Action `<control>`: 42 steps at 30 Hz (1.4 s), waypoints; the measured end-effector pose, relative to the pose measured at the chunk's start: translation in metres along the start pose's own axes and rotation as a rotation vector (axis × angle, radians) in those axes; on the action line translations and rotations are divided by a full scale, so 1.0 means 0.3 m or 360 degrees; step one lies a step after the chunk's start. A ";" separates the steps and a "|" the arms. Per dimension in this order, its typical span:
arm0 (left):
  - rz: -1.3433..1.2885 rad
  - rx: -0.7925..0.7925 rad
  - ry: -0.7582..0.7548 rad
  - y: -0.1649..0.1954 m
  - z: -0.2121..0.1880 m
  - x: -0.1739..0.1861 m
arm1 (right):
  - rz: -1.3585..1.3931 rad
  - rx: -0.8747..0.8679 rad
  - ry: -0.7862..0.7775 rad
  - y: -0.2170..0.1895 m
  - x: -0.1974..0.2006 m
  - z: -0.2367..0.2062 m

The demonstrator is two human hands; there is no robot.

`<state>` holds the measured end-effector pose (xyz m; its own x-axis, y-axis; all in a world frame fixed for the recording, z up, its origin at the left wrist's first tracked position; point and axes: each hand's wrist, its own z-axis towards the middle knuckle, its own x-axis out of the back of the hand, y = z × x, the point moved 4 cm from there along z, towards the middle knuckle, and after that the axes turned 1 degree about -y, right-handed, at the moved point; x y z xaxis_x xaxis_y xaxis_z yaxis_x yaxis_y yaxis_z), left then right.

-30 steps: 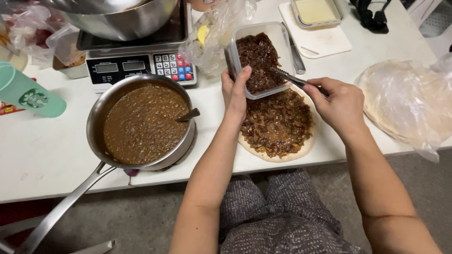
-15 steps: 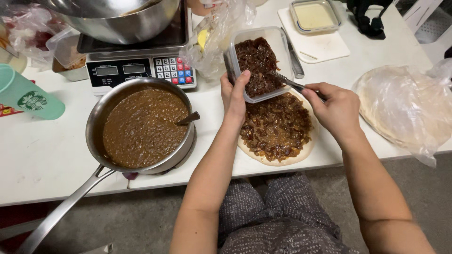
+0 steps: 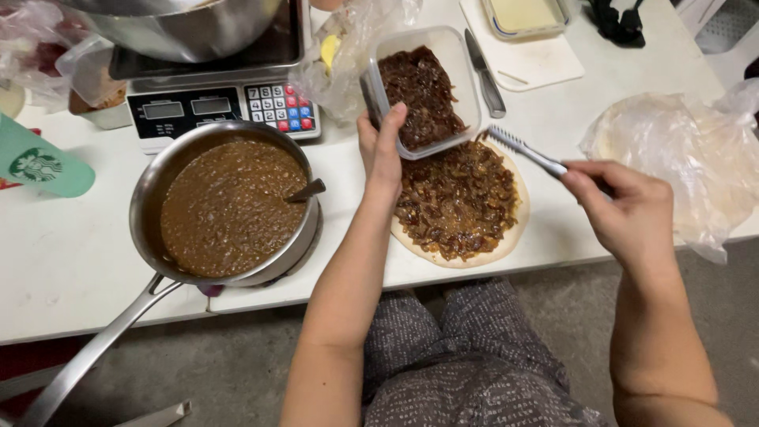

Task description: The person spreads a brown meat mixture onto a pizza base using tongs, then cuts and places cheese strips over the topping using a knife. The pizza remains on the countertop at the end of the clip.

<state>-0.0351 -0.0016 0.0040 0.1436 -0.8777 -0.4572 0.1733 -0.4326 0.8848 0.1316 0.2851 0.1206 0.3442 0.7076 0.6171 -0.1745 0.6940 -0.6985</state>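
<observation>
left hand (image 3: 381, 150) fingers grip tub (image 3: 423, 87) | right hand (image 3: 624, 209) fingers grip tongs (image 3: 526, 152)

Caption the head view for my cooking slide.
Left hand tilts a plastic tub of dark filling over a topped flatbread; right hand holds tongs.

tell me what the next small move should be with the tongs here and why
Probably dip the tongs back into the plastic tub for another pinch. The right hand holds them with tips just off the flatbread, apparently empty. The left hand grips the tub, tilted at the bread's far edge and holding dark filling, while the bread's near rim is bare.
</observation>
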 end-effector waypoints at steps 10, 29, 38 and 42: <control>-0.0213 -0.0062 -0.0010 -0.006 0.009 0.001 | -0.0313 -0.0554 -0.0442 0.113 -0.023 -0.182; -0.0177 -0.0047 -0.0017 -0.002 0.009 0.003 | -0.0634 -0.0384 -0.0472 0.041 -0.084 -0.166; -0.0130 -0.0050 0.0016 0.001 0.014 0.013 | -0.0466 -0.0332 -0.0455 0.046 -0.026 -0.155; -0.0165 -0.0024 0.0022 0.001 0.011 0.011 | -0.0544 -0.0415 -0.0511 0.051 -0.063 -0.157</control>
<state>-0.0378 -0.0054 0.0031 0.1378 -0.8254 -0.5475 0.2026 -0.5176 0.8313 0.1659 0.2761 0.0813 0.0345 0.4804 0.8764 0.1472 0.8649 -0.4799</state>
